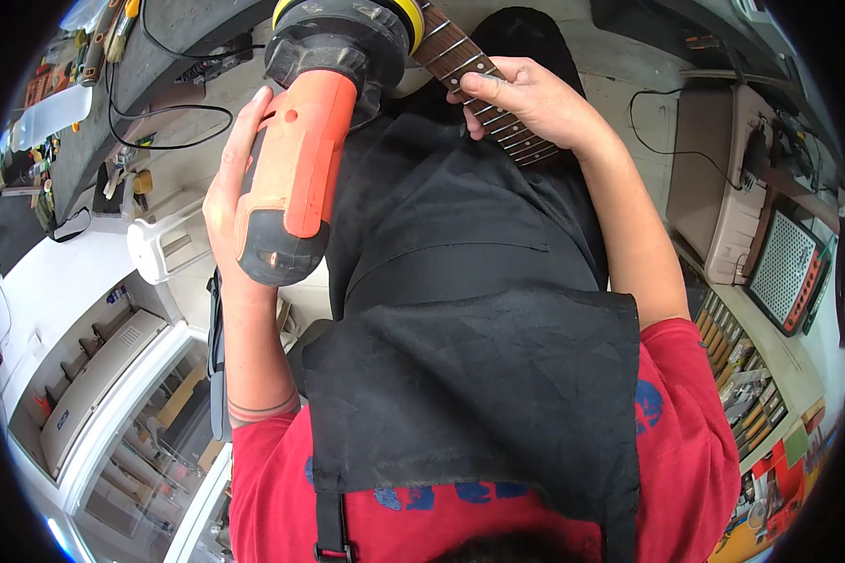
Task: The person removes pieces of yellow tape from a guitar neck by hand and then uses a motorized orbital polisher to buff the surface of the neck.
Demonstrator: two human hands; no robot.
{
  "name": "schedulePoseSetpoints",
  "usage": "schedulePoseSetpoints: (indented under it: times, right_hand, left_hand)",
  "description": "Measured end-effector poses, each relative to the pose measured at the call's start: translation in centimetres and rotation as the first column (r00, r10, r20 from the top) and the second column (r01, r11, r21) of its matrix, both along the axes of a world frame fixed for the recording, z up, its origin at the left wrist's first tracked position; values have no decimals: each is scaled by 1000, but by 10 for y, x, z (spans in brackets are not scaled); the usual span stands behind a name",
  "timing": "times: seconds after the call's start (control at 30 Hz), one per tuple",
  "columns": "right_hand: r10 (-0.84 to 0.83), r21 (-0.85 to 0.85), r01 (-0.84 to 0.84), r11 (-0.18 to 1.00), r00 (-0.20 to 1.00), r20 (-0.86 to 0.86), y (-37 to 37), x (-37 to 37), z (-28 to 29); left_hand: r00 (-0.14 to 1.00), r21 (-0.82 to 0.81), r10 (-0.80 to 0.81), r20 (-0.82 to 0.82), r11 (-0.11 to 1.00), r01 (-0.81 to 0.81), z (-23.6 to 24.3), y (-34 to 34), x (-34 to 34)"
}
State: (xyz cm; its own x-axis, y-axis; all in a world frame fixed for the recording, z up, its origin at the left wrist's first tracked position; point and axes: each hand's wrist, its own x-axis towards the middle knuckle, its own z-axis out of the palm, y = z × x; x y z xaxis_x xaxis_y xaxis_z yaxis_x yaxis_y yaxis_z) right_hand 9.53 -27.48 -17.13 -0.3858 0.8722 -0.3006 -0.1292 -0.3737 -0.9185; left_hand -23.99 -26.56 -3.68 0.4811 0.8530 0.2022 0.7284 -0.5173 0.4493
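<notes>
My left hand [222, 206] is closed around the body of an orange and black power polisher [317, 131]. The polisher is held upright in the view, its dark head and yellow-edged pad [409, 17] at the upper edge. Over my lap slants a guitar neck [446, 49] with a dark wooden fretboard, metal frets and pale dot inlays. My right hand [526, 101] grips it, thumb lying across the fretboard. The pad overlaps the neck's far part in the picture; whether they touch, I cannot tell. The rest of the guitar is hidden or out of view.
A dark bench [127, 80] with tools runs along the upper left, a black cable [174, 109] looping off it. A white stool [150, 251] stands at left. At right are a large brown and beige case [723, 188] and a grille-fronted amplifier [787, 267].
</notes>
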Motion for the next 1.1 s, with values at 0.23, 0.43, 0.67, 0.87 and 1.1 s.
schedulePoseSetpoints:
  times: [0.23,0.43,0.67,0.87,1.1]
  right_hand:
    - [-38,24,37,999,999,40,-3,-3,1]
    - [-67,55,61,997,991,114,-6,-7,13]
    - [-85,51,81,995,994,71,-8,-9,11]
    - [-116,29,113,993,986,122,-10,-13,15]
    - [-142,65,129,989,955,262,-12,-17,19]
  left_hand:
    - [992,-12,83,98,997,-82,1,-1,6]
    - [999,56,38,-3,998,-38,2,-2,7]
    - [996,-10,75,49,997,-75,6,0,17]
    - [993,-44,99,64,994,-96,14,-1,27]
    - [990,-46,93,101,995,-89,22,2,37]
